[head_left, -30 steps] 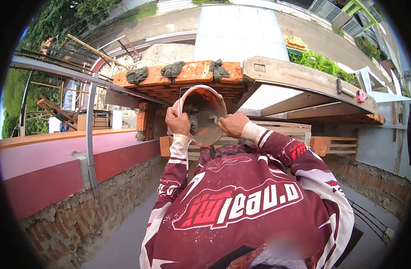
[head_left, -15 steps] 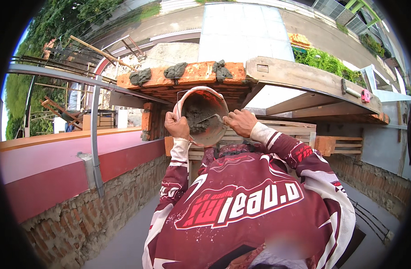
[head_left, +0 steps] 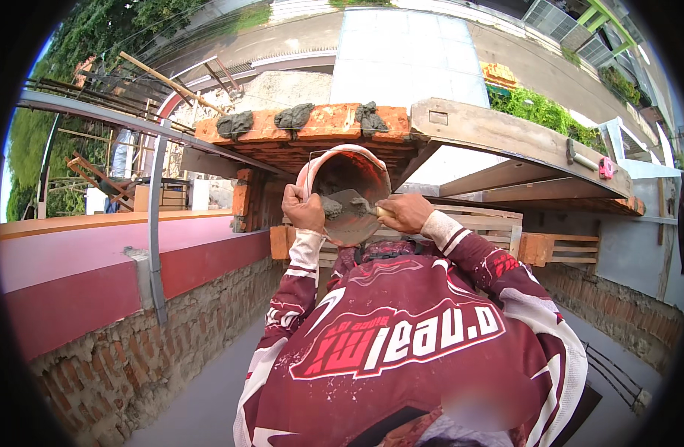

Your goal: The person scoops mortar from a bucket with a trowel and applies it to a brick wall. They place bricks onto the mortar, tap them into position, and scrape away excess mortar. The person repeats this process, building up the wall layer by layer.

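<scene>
My left hand (head_left: 303,208) grips the left rim of a tilted orange bucket (head_left: 308,173), its mouth facing me. In my right hand (head_left: 406,213) is the handle of a trowel (head_left: 351,211), whose flat, mortar-smeared blade lies across the bucket's mouth. Grey wet mortar (head_left: 331,207) shows by the blade on the left, and more coats the inside walls. Just beyond the bucket runs the top of a brick wall (head_left: 327,121), with three dark mortar lumps (head_left: 293,116) set along it.
A wooden frame (head_left: 506,134) adjoins the bricks on the right; a hammer (head_left: 580,158) and a pink tape measure (head_left: 606,167) rest on it. Wooden slats (head_left: 468,221) lie beyond my body. A metal post (head_left: 156,223) stands left, beside a pink ledge (head_left: 96,253).
The trowel blade has come up from inside the bucket and now shows flat at its mouth. The bucket has shifted slightly right and tipped further toward me.
</scene>
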Tool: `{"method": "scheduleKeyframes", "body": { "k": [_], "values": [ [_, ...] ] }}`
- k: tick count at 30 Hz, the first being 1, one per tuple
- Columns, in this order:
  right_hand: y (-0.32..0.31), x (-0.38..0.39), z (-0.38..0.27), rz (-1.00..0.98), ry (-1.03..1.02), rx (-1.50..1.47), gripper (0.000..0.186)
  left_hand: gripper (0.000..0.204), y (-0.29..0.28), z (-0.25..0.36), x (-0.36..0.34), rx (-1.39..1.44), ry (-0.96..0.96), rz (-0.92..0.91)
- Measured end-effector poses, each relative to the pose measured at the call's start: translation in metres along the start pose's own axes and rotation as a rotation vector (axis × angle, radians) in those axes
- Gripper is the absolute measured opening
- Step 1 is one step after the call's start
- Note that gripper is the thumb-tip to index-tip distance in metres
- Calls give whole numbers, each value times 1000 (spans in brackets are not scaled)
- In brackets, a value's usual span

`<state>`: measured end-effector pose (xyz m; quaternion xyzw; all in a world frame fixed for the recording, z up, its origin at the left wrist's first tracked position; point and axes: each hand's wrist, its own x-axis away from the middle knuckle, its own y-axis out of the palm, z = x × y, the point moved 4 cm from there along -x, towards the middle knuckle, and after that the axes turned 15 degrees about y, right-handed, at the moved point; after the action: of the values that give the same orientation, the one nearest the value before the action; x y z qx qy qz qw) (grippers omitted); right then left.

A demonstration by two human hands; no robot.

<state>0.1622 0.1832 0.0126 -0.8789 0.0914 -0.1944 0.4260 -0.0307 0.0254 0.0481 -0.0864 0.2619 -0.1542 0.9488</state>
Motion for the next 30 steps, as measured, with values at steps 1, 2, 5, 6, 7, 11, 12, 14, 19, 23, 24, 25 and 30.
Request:
{"method": "scheduleKeyframes", "body": {
  "k": [1,2,5,6,7,11,12,14,19,23,24,25,30],
  "values": [
    [-8,4,1,100,-58,136,31,24,-1,-1,1,10,-4,10],
    [-17,3,0,185,-131,341,25,25,-2,-3,3,5,-9,14],
    [-44,6,-3,157,22,478,23,25,3,-2,8,-4,-8,17],
    [-55,8,-6,166,63,407,21,25,6,0,10,-7,2,11],
    [-60,5,-7,80,148,442,19,25,9,1,11,-11,2,3],
    [-53,-3,-10,-198,319,431,22,24,18,6,13,-15,-20,7],
    [-43,-6,-12,-249,298,405,24,24,20,5,14,-21,-34,10],
    [-18,-7,-10,-364,309,311,34,24,23,5,17,-11,-29,23],
    [8,2,18,-358,262,-45,42,24,28,-7,32,19,-132,65],
    [-22,8,49,-334,283,-171,44,25,33,-14,44,16,-232,199],
    [-35,10,58,-367,322,-200,44,26,34,-17,51,31,-346,219],
    [-53,9,65,-275,247,-72,45,27,37,-20,56,0,-419,248],
    [-157,-9,117,-255,288,-103,43,30,48,-21,97,-22,-538,370]
  ]
}}
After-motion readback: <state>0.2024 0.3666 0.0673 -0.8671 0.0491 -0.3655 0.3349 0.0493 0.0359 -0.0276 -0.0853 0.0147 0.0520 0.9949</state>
